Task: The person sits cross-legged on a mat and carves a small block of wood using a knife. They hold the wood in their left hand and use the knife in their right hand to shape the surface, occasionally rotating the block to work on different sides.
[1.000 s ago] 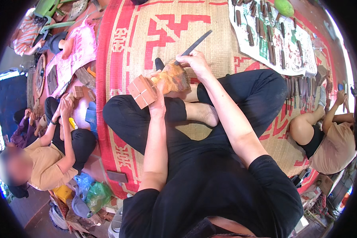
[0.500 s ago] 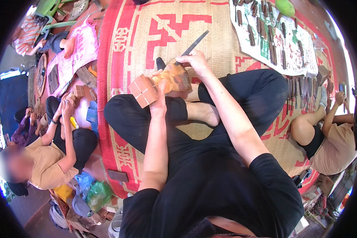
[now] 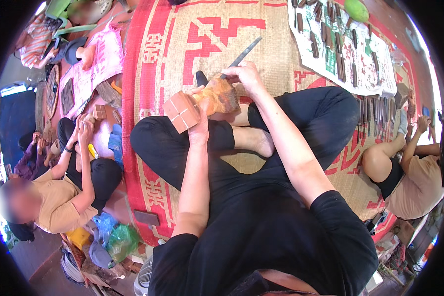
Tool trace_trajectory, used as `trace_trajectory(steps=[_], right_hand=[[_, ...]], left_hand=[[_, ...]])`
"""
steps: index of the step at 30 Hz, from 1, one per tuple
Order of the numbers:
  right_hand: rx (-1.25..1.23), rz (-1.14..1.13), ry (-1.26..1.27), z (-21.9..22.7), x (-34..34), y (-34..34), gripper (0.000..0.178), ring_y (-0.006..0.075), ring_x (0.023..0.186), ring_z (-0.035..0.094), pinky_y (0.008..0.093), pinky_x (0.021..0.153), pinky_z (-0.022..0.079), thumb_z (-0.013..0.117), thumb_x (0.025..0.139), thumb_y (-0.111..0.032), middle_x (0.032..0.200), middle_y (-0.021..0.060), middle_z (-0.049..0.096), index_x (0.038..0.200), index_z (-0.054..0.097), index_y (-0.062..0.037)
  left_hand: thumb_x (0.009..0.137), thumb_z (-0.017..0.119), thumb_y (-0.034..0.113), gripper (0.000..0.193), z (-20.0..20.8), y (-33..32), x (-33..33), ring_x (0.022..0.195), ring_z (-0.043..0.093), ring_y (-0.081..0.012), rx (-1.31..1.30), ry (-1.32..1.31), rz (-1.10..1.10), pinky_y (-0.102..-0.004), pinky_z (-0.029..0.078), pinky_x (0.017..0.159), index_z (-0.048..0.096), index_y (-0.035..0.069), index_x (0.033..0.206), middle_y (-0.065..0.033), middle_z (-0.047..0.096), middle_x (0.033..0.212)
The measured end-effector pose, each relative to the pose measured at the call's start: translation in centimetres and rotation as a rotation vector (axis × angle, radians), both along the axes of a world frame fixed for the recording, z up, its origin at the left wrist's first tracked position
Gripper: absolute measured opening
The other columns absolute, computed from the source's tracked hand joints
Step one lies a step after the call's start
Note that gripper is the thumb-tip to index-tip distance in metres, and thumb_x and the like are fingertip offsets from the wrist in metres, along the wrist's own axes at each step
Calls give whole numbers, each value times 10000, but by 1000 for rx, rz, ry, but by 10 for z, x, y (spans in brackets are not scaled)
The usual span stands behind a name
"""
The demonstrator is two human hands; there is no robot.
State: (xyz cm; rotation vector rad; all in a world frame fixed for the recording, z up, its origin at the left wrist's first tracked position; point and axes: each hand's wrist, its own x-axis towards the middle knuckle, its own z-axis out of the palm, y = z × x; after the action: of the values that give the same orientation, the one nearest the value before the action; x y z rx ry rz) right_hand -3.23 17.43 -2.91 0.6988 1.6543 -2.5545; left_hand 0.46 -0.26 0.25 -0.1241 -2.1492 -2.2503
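My left hand (image 3: 198,129) is closed around a carved piece of wood (image 3: 216,97), golden with a darker, rough side. A reddish-brown square block (image 3: 181,112) marked with pale crossed lines sits at its left end; I cannot tell whether the two are joined. My right hand (image 3: 246,78) grips a narrow dark file (image 3: 246,50), its tapered end pointing up and to the right. The file's lower part is hidden by my fingers, right at the upper edge of the wood. Both hands are over my crossed legs.
I sit on a red and straw-coloured woven mat (image 3: 222,44). On a white cloth (image 3: 306,56) at the far right lie several dark-handled tools, with more beside my right knee. A small dark slab (image 3: 146,218) lies left of me. People sit on both sides.
The carved wood and block have shifted slightly to the right in my left hand. My right hand and the file have also moved a little to the right.
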Motion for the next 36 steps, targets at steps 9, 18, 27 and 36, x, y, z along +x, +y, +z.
trace_trajectory(steps=[9, 18, 27, 36], right_hand=[[137, -1, 15, 1, 3, 2, 138, 145, 657, 629, 257, 612, 504, 697, 731, -122, 740, 78, 658, 783, 632, -11], [66, -165, -20, -20, -1, 21, 143, 149, 602, 622, 259, 561, 502, 682, 728, -98, 725, 95, 650, 810, 621, 2], [48, -57, 38, -3, 5, -7, 100, 169, 615, 627, 277, 569, 506, 658, 722, -81, 719, 100, 654, 770, 637, 4], [52, -69, 49, -2, 9, -5, 110, 162, 628, 628, 275, 587, 502, 655, 735, -67, 720, 91, 653, 809, 641, 13]], left_hand=[[799, 627, 26, 332, -13, -4, -1, 1073, 504, -191, 138, -68, -29, -362, 390, 951, 479, 68, 1092, -105, 546, 1129], [794, 647, 46, 361, -11, -5, -2, 1087, 490, -195, 98, -85, -17, -361, 371, 959, 472, 74, 1109, -96, 542, 1124], [806, 594, -3, 292, 1, 2, 2, 1048, 521, -190, -58, 6, 8, -355, 429, 922, 485, 49, 1072, -115, 549, 1106], [813, 609, 11, 293, -9, 0, 1, 1055, 515, -186, 127, -8, -19, -347, 418, 928, 485, 55, 1074, -108, 547, 1106]])
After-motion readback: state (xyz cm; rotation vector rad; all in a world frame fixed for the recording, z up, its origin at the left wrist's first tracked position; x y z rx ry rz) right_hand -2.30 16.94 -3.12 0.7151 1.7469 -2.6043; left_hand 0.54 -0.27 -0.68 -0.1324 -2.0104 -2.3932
